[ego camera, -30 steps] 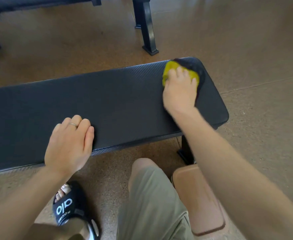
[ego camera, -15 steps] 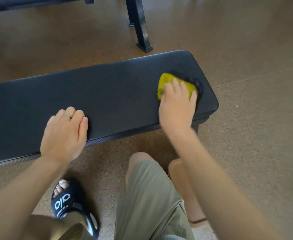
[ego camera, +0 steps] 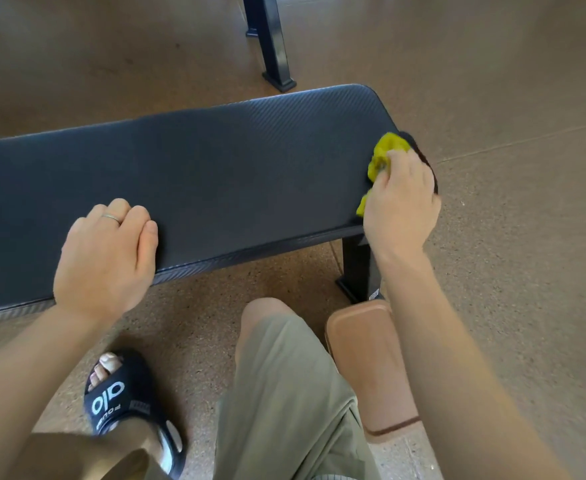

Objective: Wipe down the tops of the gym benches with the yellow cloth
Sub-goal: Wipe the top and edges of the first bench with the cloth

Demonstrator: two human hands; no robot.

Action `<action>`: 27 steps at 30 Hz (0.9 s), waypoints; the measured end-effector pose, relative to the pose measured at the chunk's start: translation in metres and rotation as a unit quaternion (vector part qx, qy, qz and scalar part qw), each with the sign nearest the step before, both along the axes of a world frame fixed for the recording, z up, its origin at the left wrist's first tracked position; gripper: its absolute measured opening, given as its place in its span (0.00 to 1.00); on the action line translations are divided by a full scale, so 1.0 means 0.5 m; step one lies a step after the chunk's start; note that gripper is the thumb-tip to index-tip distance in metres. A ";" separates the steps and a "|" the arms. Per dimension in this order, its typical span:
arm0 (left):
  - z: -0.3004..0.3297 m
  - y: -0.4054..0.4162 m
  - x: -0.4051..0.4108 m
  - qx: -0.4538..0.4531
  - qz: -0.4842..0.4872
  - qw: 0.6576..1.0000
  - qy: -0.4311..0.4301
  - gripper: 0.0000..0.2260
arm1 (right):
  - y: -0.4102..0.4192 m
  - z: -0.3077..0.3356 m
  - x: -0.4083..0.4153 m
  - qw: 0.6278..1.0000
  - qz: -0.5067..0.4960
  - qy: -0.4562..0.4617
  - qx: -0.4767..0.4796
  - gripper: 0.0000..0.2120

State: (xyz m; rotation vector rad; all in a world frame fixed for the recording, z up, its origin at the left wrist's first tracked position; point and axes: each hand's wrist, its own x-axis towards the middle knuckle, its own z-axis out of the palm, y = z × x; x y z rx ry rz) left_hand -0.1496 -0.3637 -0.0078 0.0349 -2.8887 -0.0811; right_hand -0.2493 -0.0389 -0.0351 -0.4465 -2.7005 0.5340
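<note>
- Since a second ago, my right hand [ego camera: 400, 202] has dragged the crumpled yellow cloth [ego camera: 383, 157] from the far corner to the 3 o'clock end of the black padded tabletop [ego camera: 215, 168], fingers clamped round it.
- I judge this end nearly wiped.
- My left hand [ego camera: 106, 258] stays pressed flat, fingers together, at 8 o'clock.
- Count: two hands, one cloth, one bench top, plus a second black bench leg [ego camera: 274, 46] at 12 o'clock.
</note>
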 end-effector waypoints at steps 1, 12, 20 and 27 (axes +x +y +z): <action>0.000 -0.002 0.001 0.003 -0.001 1.000 0.002 0.19 | -0.008 -0.016 0.040 1.000 -0.004 0.016 -0.017 0.14; -0.010 -0.007 -0.002 -0.002 -0.001 1.000 -0.006 0.19 | -0.021 0.058 -0.196 0.994 -0.001 -0.112 0.003 0.16; -0.020 -0.020 -0.007 -0.013 -0.014 1.000 -0.008 0.16 | -0.428 0.014 -0.070 0.917 0.379 -0.041 0.118 0.21; -0.024 -0.020 -0.008 -0.046 -0.003 0.999 -0.022 0.15 | -0.198 0.047 -0.245 0.931 0.349 -0.031 0.104 0.09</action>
